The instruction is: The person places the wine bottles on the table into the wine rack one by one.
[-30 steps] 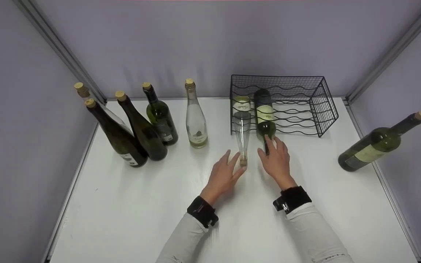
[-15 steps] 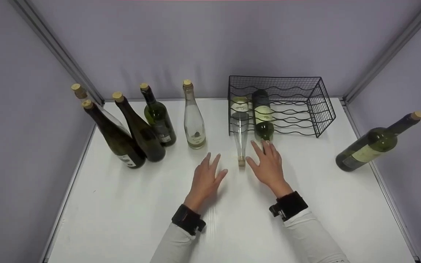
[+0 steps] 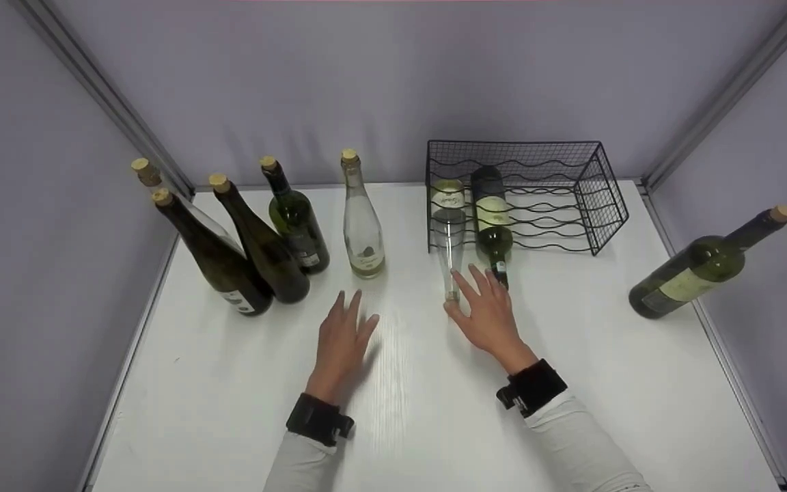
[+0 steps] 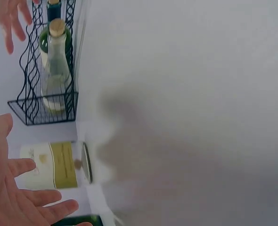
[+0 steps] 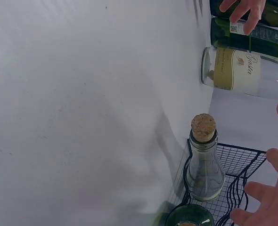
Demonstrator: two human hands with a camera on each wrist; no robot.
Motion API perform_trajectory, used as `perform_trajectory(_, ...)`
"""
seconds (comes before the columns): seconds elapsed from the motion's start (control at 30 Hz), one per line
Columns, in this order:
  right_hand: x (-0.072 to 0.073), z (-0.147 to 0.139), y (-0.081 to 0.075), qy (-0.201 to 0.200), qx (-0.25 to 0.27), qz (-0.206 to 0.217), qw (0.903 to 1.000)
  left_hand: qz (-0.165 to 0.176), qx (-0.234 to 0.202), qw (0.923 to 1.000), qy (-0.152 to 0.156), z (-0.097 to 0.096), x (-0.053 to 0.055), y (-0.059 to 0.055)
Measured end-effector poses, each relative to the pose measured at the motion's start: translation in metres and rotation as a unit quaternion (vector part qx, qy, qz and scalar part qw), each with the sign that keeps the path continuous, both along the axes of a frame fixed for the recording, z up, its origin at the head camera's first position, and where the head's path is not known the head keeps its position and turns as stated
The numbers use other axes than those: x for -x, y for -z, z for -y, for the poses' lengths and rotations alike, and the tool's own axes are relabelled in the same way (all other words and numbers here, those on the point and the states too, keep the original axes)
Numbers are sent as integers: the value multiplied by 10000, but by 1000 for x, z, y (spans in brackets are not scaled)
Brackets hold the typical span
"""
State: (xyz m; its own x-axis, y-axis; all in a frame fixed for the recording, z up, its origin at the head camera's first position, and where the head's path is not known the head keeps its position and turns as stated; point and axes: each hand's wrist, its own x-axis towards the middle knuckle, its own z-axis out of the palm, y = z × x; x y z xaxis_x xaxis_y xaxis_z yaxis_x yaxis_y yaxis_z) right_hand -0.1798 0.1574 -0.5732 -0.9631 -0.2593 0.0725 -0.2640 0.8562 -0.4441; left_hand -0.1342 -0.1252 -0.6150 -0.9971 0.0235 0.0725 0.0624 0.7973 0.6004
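Observation:
My right hand [image 3: 491, 318] has its fingers spread over the corked neck of a clear wine bottle [image 3: 449, 229] that lies in a black wire rack [image 3: 544, 249]. Beside it in the rack lies a green wine bottle [image 3: 494, 239], its neck just past my fingertips. Both necks point toward me, and the cork [image 5: 203, 127] of the clear one shows in the right wrist view. To the left, my left hand [image 3: 340, 348] is spread above the white table, holding nothing. Nearest to it stands another clear bottle [image 3: 364, 232] with a gold and white label [image 4: 63, 165].
Dark bottles [image 3: 214, 253] and a green bottle [image 3: 301, 229] stand corked in a group at the back left, partly hiding a clear one [image 3: 151, 176]. A green bottle [image 3: 691, 273] stands at the right edge. Grey walls [image 3: 380, 75] enclose the white table [image 3: 229, 410].
My left hand has moved left, away from the clear bottle's cork. My right hand has drawn back from the green bottle's neck and shifted left over the clear one's neck.

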Motion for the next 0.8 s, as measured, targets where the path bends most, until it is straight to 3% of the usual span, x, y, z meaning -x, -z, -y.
perform_trajectory(0.3, 0, 8, 2, -58, -110, 113, 9999, 33, -303, 9977, -613, 29, -3, 2)
perform_trajectory(0.8, -3, 25, -2, -431, 485, 332, 9973, 295, -755, 9850, -1526, 69, -20, 3)
